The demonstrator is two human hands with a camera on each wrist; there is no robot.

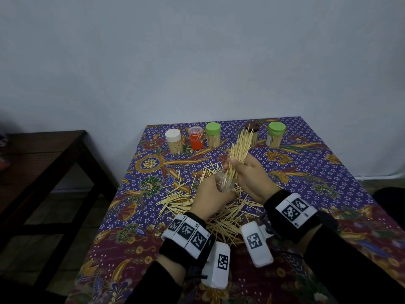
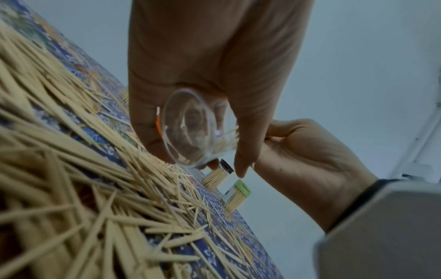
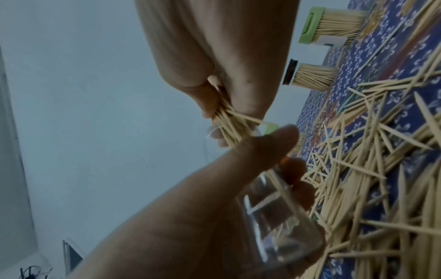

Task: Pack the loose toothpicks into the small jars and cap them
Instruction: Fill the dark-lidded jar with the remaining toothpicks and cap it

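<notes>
Worktop [image 1: 306, 172] in patterned cloth, loose toothpicks [image 1: 219, 218] heaped lower centre, five capped jars [image 1: 213, 135] only in head view, right hand [image 1: 252, 178] gripping toothpick bundle [image 1: 238, 150], left hand [image 1: 210, 196] gripping clear jar [image 2: 190, 130], base only in left wrist view.

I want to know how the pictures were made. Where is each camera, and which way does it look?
Head: looks down at the table; both hands and sleeves show.
Left wrist: looks along the left hand holding the clear jar.
Right wrist: looks along the right hand gripping the toothpick bunch.
All share the jar and loose toothpicks.
</notes>
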